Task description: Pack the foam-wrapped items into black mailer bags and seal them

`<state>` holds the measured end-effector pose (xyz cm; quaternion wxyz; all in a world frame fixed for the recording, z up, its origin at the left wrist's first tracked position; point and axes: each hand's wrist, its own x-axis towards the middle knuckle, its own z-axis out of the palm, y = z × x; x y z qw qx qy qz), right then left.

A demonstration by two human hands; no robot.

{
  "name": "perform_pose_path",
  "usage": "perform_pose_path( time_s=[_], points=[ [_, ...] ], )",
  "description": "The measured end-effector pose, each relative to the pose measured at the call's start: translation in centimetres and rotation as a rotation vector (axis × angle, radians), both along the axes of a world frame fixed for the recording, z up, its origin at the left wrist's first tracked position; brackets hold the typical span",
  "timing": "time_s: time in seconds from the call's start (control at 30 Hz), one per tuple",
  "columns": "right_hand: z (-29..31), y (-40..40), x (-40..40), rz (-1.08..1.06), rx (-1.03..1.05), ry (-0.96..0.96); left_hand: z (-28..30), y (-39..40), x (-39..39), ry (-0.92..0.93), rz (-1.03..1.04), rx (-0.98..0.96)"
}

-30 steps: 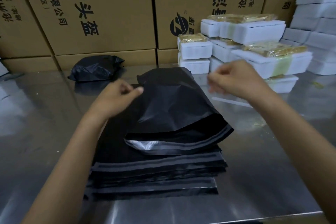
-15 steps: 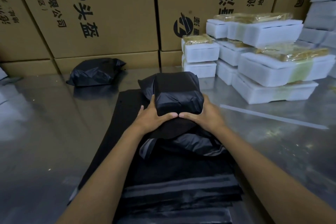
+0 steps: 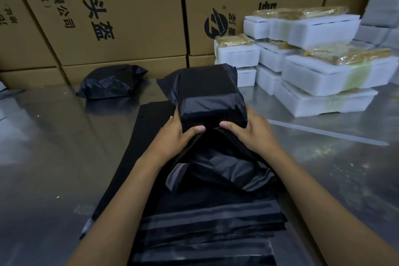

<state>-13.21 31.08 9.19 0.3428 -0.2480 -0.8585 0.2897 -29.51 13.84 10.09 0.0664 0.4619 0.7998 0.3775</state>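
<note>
Filled mailer bag [image 3: 207, 95]: gripped at both sides by left hand [image 3: 174, 136] and right hand [image 3: 248, 134], thumbs pressing its front. Bag stack [image 3: 205, 222] beneath; foam boxes [image 3: 323, 71] beyond the right hand.

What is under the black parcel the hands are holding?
Under the parcel lies a stack of flat black mailer bags on the steel table. The parcel's contents are covered.

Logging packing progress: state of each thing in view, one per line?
Held bag: filled, flap end loose toward the person, not sealed.
Left hand: grips held bag.
Right hand: grips held bag.
Bag stack: flat, empty, under held bag.
Far bag: packed, lying by the cartons.
Foam boxes: stacked, unpacked.
</note>
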Motion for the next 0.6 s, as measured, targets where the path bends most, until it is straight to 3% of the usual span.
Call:
perform_pose_path(
  time_s=[0.07, 0.23, 0.33, 0.47, 0.6],
  points=[
    [0.5, -0.3, 0.8, 0.015, 0.001, 0.008, 0.1, -0.6, 0.2, 0.042, 0.016, 0.002],
    [-0.8, -0.9, 2.1, 0.097, -0.077, -0.281, -1.8, -2.2, 0.8, 0.061, -0.033, -0.225],
    [-0.4, -1.0, 3.0, 0.162, -0.124, -0.273, -1.5, -3.1, 0.6, 0.023, -0.042, -0.269],
    [0.2, -0.7, 6.7, 0.247, -0.342, -0.081, -0.2, -6.3, 0.7, -0.112, -0.064, -0.235],
    [0.8, 0.6, 12.4, 0.358, -0.132, -0.203, 1.7, -11.7, 0.4, -0.418, -0.177, -0.07]
  ],
)
